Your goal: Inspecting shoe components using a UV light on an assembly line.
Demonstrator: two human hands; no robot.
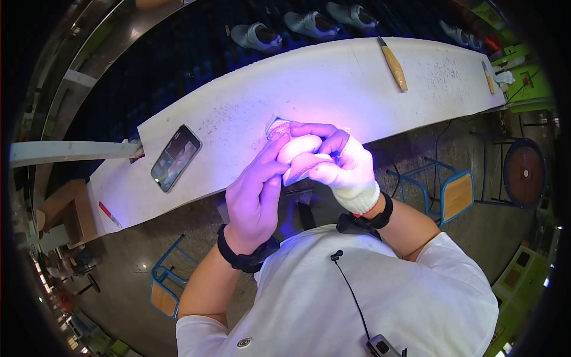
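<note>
Standing over the long white workbench point(250, 113), the person holds a small pale shoe part point(304, 156) up in a violet glow — likely so its surface shows clearly. The bare left hand point(254, 196) curls loosely, thumb and fingertips pinching its near edge; the gloved right hand point(345, 166) wraps closed around its far side. Beyond lie a dark phone point(175, 157), then a wooden-handled knife point(392, 64), and farthest off a row of grey shoes point(309, 24).

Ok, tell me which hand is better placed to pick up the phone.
Probably left. The bare left hand is on the side of the phone, which lies left of both hands on the white bench. The gloved right hand is farther away and grips the pale piece.
</note>
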